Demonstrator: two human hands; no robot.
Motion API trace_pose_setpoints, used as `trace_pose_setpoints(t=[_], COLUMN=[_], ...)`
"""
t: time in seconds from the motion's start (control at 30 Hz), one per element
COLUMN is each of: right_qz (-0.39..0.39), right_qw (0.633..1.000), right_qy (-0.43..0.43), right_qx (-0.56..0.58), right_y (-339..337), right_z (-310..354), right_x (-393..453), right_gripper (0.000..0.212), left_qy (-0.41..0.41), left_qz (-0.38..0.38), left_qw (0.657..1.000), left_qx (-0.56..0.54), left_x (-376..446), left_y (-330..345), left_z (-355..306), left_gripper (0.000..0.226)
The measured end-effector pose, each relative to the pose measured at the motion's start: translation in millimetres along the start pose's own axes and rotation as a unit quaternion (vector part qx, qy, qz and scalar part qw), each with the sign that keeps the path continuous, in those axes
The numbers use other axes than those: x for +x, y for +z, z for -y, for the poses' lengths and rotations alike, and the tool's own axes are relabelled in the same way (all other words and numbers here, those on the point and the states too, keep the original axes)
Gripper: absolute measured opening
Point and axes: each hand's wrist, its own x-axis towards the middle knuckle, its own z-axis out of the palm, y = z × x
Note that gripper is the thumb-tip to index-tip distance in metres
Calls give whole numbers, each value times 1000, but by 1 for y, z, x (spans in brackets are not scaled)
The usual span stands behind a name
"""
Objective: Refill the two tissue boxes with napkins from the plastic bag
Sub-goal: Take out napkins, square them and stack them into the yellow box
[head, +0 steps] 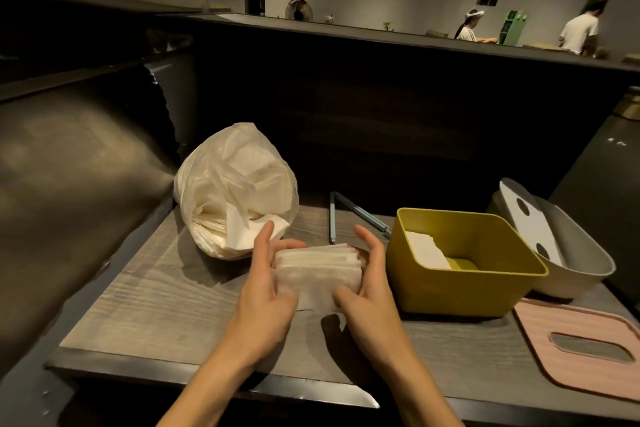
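Dim room; a dark partition wall (381,87) fills the middle of the frame, with three people beyond it at upper right. A grey wood-grain table (156,295) spans the lower half. At centre left, a translucent plastic bag (235,184) lies on the table, open toward the viewer and crammed with white napkins. At right, a mustard-yellow tissue box (460,274) stands open, a few napkins lying in its left part; behind it, a grey tissue box (581,270) holds its white lid tilted inside. A pink slotted lid (588,350) lies flat at lower right. At centre, the left hand (266,288) and right hand (370,284) grip a napkin stack (317,269) between them, fingers curled around its ends, just left of the yellow box.
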Motion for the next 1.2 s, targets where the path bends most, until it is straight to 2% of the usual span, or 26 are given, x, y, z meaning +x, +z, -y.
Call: trace_pose_setpoints(t=[0.07,0.23,0.33,0.4,0.53,0.6,0.7,0.83,0.93,1.0,1.1,1.2], right_qz=[8,62,46,50,69,68,52,42,16,-11,-22,-19], right_qw=[1000,996,997,997,992,990,989,993,995,992,988,975], right_qy=[-5,-3,-16,-16,-9,-12,-21,-14,-27,-54,-74,-74], right_qx=[-14,-60,-51,-61,-108,-122,-135,-110,-90,-112,-134,-210], right_y=[-1,-4,-5,-6,-6,-6,-8,-19,-29,-41,-61,-91], right_z=[0,5,5,4,2,4,7,22,41,55,75,84], right_x=[1,-2,-4,-4,-4,-5,-9,-15,-19,-21,-20,-15], right_gripper=[98,88,83,87,85,70,50,49,41,33,29,30], left_qy=[3,2,27,33,1,0,-15,-12,4,6,7,36], left_qz=[-18,2,-4,-9,55,38,-18,-42,9,56,61,91], left_qw=[1000,999,998,997,987,986,992,997,997,997,997,990], left_qx=[-2,40,51,67,149,164,121,71,76,59,53,102], left_x=[1,-2,-6,-7,-9,-8,-5,5,19,28,46,71], left_y=[-5,-3,-4,-9,-19,-20,-20,-18,-19,-15,-5,25], left_z=[2,-3,-7,-7,-2,-2,-12,-27,-48,-66,-86,-105], left_gripper=[100,92,89,88,96,87,73,63,35,33,46,35])
